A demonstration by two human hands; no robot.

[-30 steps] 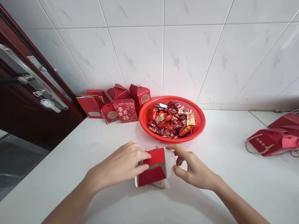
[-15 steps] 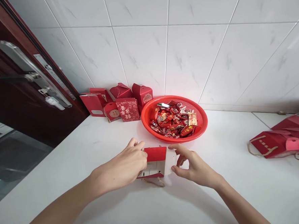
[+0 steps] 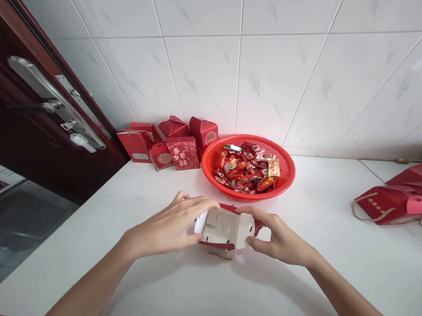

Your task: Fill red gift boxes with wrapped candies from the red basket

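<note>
In front of me on the white counter lies a small red candy box (image 3: 221, 225), its pale inside facing up and its end flaps folded outward. A twisted cord handle (image 3: 217, 254) hangs at its near side. My left hand (image 3: 176, 222) grips the left end, thumb at the near corner and fingers along the far edge. At the right end, my right hand (image 3: 277, 236) holds the pale flap (image 3: 245, 230), thumb on its near side and index finger at the far corner. Nothing but printed or cut marks shows inside the box.
Behind the box stands a red plastic basket (image 3: 290, 179) of wrapped candies (image 3: 248, 170). Several red gift boxes (image 3: 184, 154) lean by the tiled wall at left. More red boxes with cord handles (image 3: 383, 204) lie at right. A dark door (image 3: 26, 132) borders the counter's left.
My left hand has moved from over the box's inside to its left end, uncovering the interior and left flap. The right hand stays at the right flap. The view has shifted slightly.
</note>
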